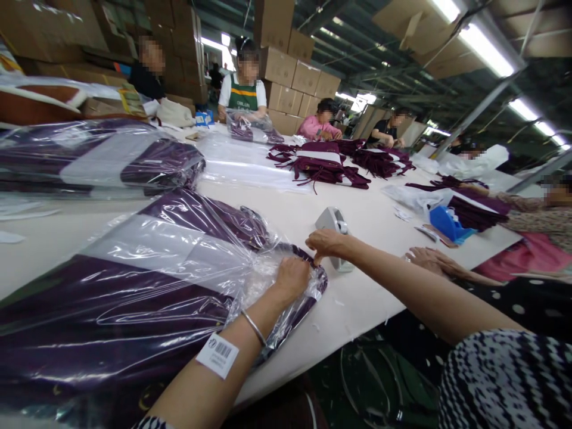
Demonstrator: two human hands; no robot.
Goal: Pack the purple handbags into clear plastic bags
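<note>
A dark purple garment with a pale sheet across it lies on the table inside a clear plastic bag. My left hand is closed in a fist on the gathered plastic at the bag's right end. Just beyond it, my right hand has its fingers curled together, thumb pointing down at the bag's edge; what it pinches is too small to make out. Behind the right hand stands a grey tape dispenser, partly hidden. A white barcode label is on my left forearm, below a bracelet.
Another bagged purple garment lies at the left, near flat clear bags. Purple garments are piled farther back. A blue tape dispenser sits at the right, near a co-worker's hands. Several people work around the table.
</note>
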